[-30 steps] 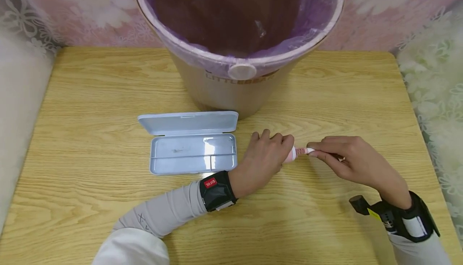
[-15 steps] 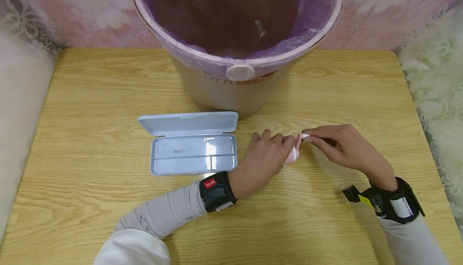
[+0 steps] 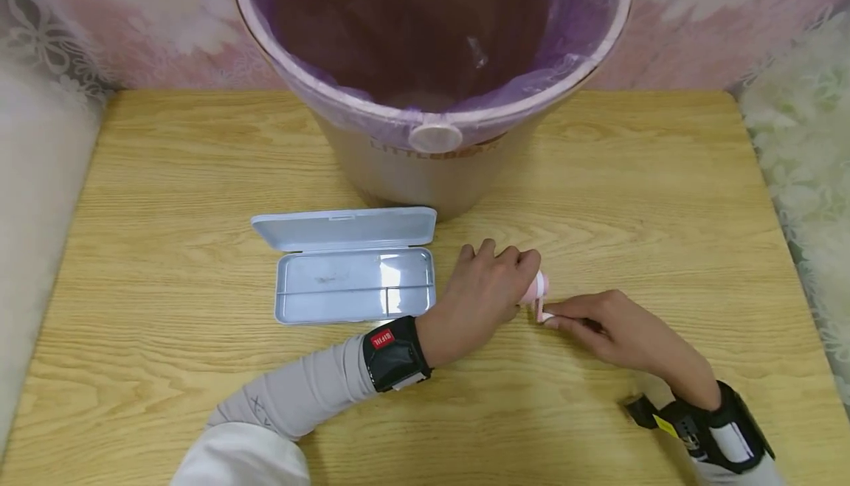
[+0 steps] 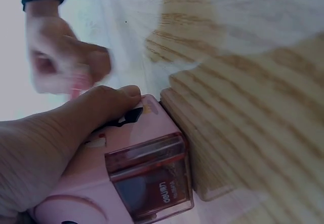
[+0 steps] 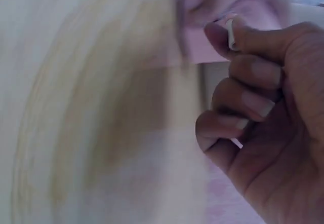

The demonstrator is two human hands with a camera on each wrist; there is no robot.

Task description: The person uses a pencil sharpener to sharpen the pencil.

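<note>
A pink crank pencil sharpener (image 3: 531,292) lies on the table under my left hand (image 3: 479,300), which grips its body from above. In the left wrist view the thumb (image 4: 109,100) presses on top of the sharpener (image 4: 86,176), beside its see-through shavings drawer (image 4: 154,186). My right hand (image 3: 614,331) pinches the white knob (image 5: 231,34) of the crank (image 3: 539,310) between thumb and index finger. The crank arm points down toward the front of the table in the head view. Most of the sharpener is hidden by my left hand there.
An open light-blue pencil case (image 3: 345,293) with divided compartments lies left of my left hand, its lid (image 3: 345,229) tilted back. Behind it stands a large bin (image 3: 412,172) with a purple liner. All rest on a wooden table (image 3: 166,176).
My right hand has carried the crank knob round, first up and toward the sharpener, then down toward the front. My left hand stays on the sharpener in the same place.
</note>
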